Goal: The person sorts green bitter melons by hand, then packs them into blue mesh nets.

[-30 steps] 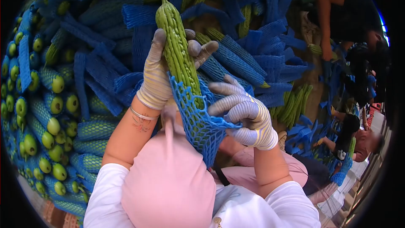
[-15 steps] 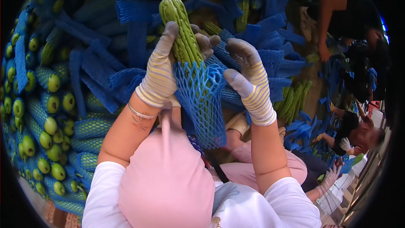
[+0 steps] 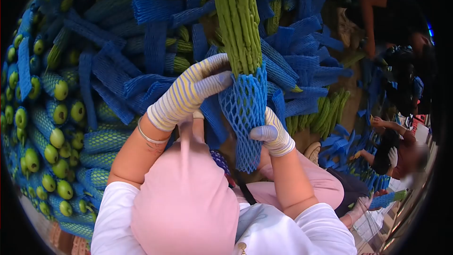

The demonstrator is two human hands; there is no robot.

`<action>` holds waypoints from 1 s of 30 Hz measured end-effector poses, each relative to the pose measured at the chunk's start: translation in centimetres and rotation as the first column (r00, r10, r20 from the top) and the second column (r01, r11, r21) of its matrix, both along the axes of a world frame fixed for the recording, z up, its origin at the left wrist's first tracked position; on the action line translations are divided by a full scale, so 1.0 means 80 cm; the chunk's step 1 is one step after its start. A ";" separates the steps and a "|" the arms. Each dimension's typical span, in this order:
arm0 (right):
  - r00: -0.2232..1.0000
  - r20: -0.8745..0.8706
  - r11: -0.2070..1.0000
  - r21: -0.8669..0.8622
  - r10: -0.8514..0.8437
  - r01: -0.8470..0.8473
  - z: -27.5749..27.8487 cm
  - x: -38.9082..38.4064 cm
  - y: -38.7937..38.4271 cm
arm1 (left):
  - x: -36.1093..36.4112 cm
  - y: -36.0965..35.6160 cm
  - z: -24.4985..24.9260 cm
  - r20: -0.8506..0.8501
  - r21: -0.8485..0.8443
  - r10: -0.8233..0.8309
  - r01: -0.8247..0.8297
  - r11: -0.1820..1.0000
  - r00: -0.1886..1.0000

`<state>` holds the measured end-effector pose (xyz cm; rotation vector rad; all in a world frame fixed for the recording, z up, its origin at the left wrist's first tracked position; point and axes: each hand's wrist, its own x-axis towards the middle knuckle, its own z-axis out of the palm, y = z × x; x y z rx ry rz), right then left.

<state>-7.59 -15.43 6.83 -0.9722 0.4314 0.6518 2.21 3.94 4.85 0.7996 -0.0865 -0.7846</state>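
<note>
Nearest to the person, the right hand (image 3: 272, 134) is closed around the lower part of the blue net (image 3: 245, 113). Its fingers (image 3: 262, 132) wrap from the side, and the empty tail of the net hangs below them. A little further, the left hand (image 3: 188, 92) reaches across. Its fingers (image 3: 212, 78) lie together on the upper rim of the net, pressed against the gourd (image 3: 238, 23); the thumb I cannot see. The gourd stands almost upright between both hands, with its lower end inside the net and most of its length bare above the rim.

To do this step well, I think the right hand should hold the bottom firmly so the gourd cannot slide down. The left hand should then draw the rim upward in short pulls, changing side each time. The net is stretchy and the skin is ridged, so pulling on one side only may make it bunch or tear. The grip on the gourd should be gentle.

Beyond the hands lie many loose nets (image 3: 155, 42), and at the left a pile (image 3: 56, 113) of gourds already covered. At the far right, other people (image 3: 391, 23) are working.
</note>
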 end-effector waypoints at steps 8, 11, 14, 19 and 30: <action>0.988 0.027 0.964 0.217 0.151 -0.153 -0.010 -0.010 -0.037 | 0.013 0.022 0.033 0.779 0.300 -0.137 -0.171 0.939 0.612; 0.995 0.019 0.946 0.306 0.102 -0.103 -0.002 0.000 -0.033 | 0.003 0.028 0.051 0.457 0.098 0.138 -0.203 0.974 0.879; 0.990 0.065 0.992 -0.010 0.128 -0.128 -0.019 0.007 -0.022 | 0.017 0.034 0.026 0.823 0.140 0.034 -0.261 0.955 0.568; 0.986 0.131 0.968 -0.241 0.102 -0.068 -0.012 0.018 0.007 | 0.032 0.033 0.008 0.002 -0.334 0.351 -0.330 0.883 0.936; 0.835 0.547 0.608 -0.683 0.060 0.404 -0.031 0.038 0.058 | -0.003 -0.011 -0.012 -0.075 0.044 0.473 -0.471 0.881 0.878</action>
